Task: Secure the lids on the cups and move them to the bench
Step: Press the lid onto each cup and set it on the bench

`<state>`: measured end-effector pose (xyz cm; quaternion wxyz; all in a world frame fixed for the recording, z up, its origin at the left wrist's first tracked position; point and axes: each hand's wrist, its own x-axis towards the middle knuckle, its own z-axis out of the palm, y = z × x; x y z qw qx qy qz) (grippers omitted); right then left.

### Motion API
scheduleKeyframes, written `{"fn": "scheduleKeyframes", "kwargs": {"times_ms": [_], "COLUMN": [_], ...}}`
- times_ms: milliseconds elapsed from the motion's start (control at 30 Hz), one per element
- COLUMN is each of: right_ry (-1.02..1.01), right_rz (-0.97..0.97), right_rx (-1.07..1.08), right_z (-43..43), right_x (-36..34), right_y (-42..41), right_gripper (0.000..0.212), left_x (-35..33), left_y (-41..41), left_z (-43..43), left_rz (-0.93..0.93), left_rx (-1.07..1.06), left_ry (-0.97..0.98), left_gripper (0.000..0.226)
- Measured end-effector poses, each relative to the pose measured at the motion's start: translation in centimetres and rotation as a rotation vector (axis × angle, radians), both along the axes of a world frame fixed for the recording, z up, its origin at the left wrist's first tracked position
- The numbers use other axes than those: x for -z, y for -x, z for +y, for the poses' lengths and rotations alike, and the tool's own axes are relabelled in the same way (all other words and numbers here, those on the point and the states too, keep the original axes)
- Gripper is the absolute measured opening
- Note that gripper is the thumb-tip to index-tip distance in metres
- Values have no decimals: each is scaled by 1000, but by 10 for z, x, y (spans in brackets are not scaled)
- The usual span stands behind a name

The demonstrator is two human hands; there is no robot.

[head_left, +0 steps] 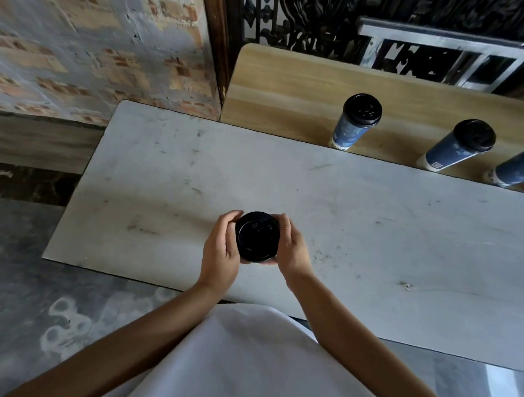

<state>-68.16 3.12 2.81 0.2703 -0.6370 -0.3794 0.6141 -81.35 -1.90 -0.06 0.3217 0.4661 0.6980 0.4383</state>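
Note:
A cup with a black lid [257, 236] stands on the white marble table [374, 234] near its front edge; I see it from above, so only the lid shows. My left hand [221, 251] curls round the lid's left side. My right hand [290, 248] curls round its right side. Three blue cups with black lids stand on the wooden bench [284, 87] beyond the table: one [355, 122] at the left, one [461, 145] in the middle, one [520, 168] cut off by the right edge.
A brick wall and a dark wooden post stand at the back left. Behind the bench runs a black ornate iron railing with a metal frame. Grey stone floor lies left of the table. My white garment fills the bottom centre.

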Motion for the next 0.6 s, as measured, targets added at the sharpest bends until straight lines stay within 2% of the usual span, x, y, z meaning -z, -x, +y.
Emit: {"fn": "scheduleKeyframes", "kwargs": {"times_ms": [67, 200, 233, 267, 333, 400, 467, 533, 600], "right_ry": [58, 138, 131, 94, -52, -191, -258, -254, -203], "right_rz": [87, 345, 359, 331, 167, -84, -275, -294, -252], "right_rx": [19, -20, -67, -138, -306, -477, -538, -486, -388], "right_z": [0, -12, -15, -17, -17, -15, -6, 7, 22], "right_x": [1, 11, 14, 16, 22, 32, 43, 49, 48], "right_y": [-5, -14, -14, -14, -13, -13, -13, -9, -1], "right_gripper": [39, 41, 42, 48, 75, 92, 91, 82, 86], "left_x": [-2, -10, -13, -14, -7, 1, 9, 18, 26], "left_y": [-3, -5, -5, -5, 0, 6, 10, 10, 14], "left_z": [1, 4, 5, 7, 12, 24, 39, 52, 60], "left_rz": [-41, -287, -256, -199, -137, -265, -406, -576, -656], "left_rx": [-24, -123, -135, -141, -172, -253, -292, -333, -344], "left_ry": [4, 154, 132, 97, 79, 184, 275, 378, 441], "left_gripper": [33, 34, 33, 31, 28, 28, 28, 26, 24]}}
